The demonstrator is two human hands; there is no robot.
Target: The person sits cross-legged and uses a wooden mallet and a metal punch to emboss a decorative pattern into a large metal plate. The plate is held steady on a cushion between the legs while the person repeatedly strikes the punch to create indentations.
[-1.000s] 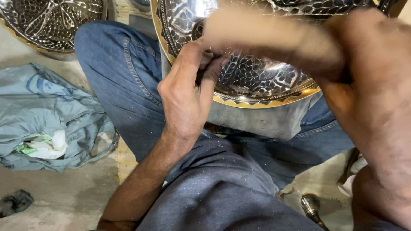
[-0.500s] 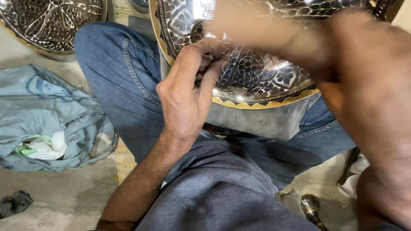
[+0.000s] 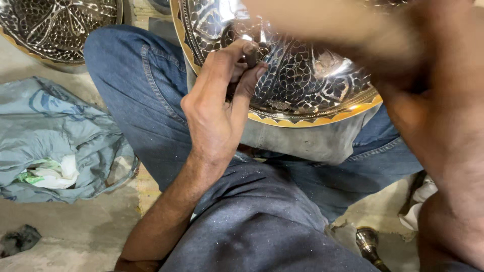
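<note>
Two engraved metal bowls are in view. The large engraved bowl [image 3: 312,75] rests on the lap of the person, on a grey cloth pad [image 3: 307,143]; it is shiny silver metal, round, covered with small scale and leaf patterns, and its rim has a golden band with a zigzag line. Its hollow side faces up toward the camera. The second bowl [image 3: 55,25], same kind of hammered metal, lies on the floor at upper left, well apart. The legs wear blue jeans [image 3: 146,100] with fine dust on them. One crumpled grey-blue cloth [image 3: 55,141] lies on the concrete floor at left.

The left hand [image 3: 217,111] rests on the bowl's rim, fingers pinched narrow around one small dark chisel [image 3: 250,56]. This tool is thin; its long axis stands nearly upright, its upper end toward the top of the frame, its tip on the bowl's inner surface. The right hand [image 3: 398,55] is a blur above the bowl; I cannot tell its fingers.
</note>
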